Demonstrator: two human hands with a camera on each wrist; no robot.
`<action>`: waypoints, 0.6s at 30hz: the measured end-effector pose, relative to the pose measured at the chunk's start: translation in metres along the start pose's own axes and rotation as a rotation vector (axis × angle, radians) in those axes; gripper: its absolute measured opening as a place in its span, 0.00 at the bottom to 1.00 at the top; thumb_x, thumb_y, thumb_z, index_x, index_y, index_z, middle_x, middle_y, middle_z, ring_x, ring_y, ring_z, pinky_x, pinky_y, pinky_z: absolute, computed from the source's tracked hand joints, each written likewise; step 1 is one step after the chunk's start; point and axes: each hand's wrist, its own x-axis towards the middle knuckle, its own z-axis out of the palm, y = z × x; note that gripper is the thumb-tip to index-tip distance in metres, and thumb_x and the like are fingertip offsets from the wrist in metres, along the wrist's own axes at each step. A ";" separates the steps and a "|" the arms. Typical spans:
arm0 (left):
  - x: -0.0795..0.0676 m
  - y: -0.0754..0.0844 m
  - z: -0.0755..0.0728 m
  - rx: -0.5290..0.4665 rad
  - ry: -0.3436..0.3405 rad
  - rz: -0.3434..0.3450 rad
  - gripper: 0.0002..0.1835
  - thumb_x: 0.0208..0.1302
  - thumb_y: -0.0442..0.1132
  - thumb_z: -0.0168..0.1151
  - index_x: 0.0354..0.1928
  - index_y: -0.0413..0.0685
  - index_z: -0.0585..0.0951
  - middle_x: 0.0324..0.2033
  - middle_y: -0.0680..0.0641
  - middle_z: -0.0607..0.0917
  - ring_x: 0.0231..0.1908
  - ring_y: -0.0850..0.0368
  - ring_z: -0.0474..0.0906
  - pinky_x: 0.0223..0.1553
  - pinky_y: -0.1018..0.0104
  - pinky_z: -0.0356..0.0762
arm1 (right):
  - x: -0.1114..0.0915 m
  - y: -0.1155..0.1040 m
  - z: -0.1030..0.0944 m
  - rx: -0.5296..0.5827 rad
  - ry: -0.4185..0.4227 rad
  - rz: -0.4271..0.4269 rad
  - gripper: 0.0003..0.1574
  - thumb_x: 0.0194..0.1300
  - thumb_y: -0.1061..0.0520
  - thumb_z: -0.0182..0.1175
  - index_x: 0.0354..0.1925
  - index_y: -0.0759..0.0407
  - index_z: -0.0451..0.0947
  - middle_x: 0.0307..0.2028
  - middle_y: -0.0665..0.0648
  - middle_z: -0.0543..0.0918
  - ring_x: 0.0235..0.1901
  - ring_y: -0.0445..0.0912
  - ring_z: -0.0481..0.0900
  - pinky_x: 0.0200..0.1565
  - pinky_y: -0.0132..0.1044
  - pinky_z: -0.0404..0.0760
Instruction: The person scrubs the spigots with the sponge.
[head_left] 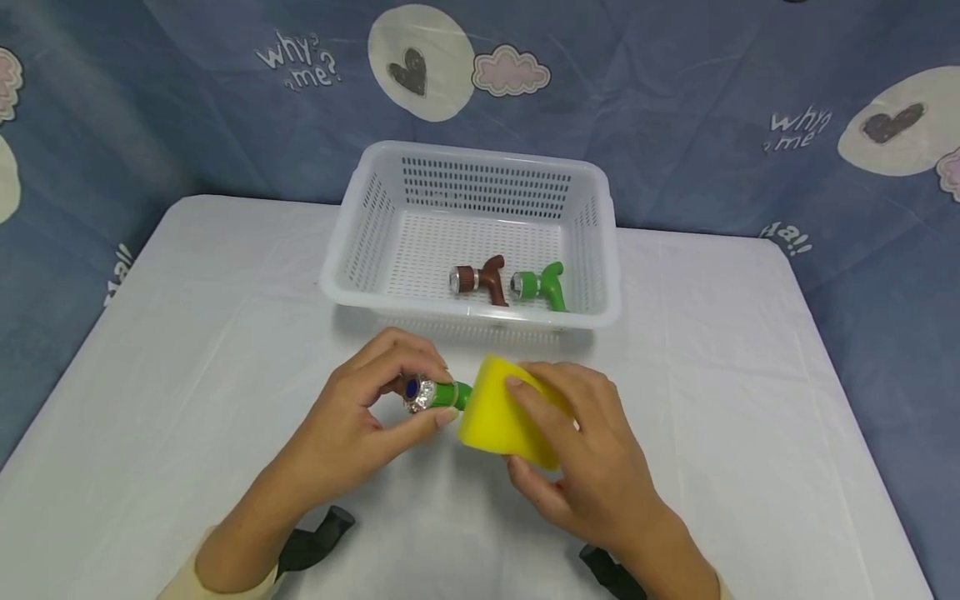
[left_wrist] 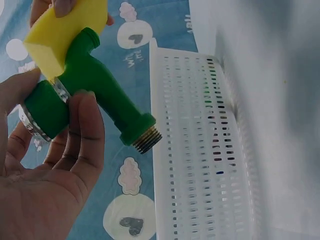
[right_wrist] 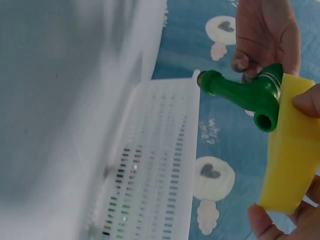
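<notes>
My left hand (head_left: 367, 400) grips a green tap (left_wrist: 100, 87) by its ribbed handle end, thumb on one side and fingers on the other. Its threaded inlet shows in the left wrist view, its open spout in the right wrist view. A yellow sponge (head_left: 498, 412) is pinched between the thumb and fingers of my right hand (head_left: 592, 450). In both wrist views the sponge lies against the tap's body. From the head view, the sponge hides most of the tap beyond its handle and silvery cap.
Behind the hands stands a white perforated basket (head_left: 611, 292). A brown tap (head_left: 487, 280) and another green tap (head_left: 547, 285) lie inside, near its front wall. Under everything is a white-covered table (head_left: 720, 375), with a blue printed cloth (head_left: 675, 100) hanging behind.
</notes>
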 end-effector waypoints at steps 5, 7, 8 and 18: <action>0.001 -0.002 0.001 0.073 0.049 0.061 0.21 0.61 0.31 0.77 0.53 0.56 0.82 0.51 0.58 0.80 0.45 0.58 0.78 0.45 0.70 0.81 | -0.002 0.007 -0.005 -0.051 -0.010 0.080 0.29 0.70 0.50 0.55 0.62 0.65 0.78 0.58 0.67 0.79 0.54 0.64 0.75 0.55 0.52 0.74; 0.002 -0.002 0.000 0.079 0.054 0.051 0.23 0.61 0.30 0.77 0.55 0.52 0.81 0.52 0.57 0.80 0.45 0.58 0.77 0.47 0.71 0.81 | -0.002 0.009 -0.007 -0.065 0.000 0.112 0.30 0.67 0.52 0.56 0.62 0.64 0.78 0.58 0.67 0.79 0.53 0.65 0.75 0.54 0.52 0.74; 0.002 -0.002 -0.001 0.080 0.052 0.039 0.23 0.61 0.29 0.77 0.56 0.51 0.81 0.52 0.57 0.79 0.46 0.59 0.77 0.49 0.71 0.81 | -0.002 0.010 -0.008 -0.071 0.002 0.124 0.30 0.66 0.53 0.56 0.63 0.64 0.78 0.58 0.67 0.79 0.53 0.65 0.75 0.54 0.51 0.74; 0.002 -0.004 0.000 0.111 0.046 0.087 0.25 0.58 0.26 0.78 0.54 0.58 0.85 0.55 0.56 0.78 0.50 0.58 0.79 0.51 0.70 0.80 | 0.000 0.012 -0.012 -0.034 0.022 0.176 0.32 0.62 0.55 0.60 0.63 0.65 0.77 0.59 0.67 0.78 0.55 0.64 0.74 0.57 0.44 0.72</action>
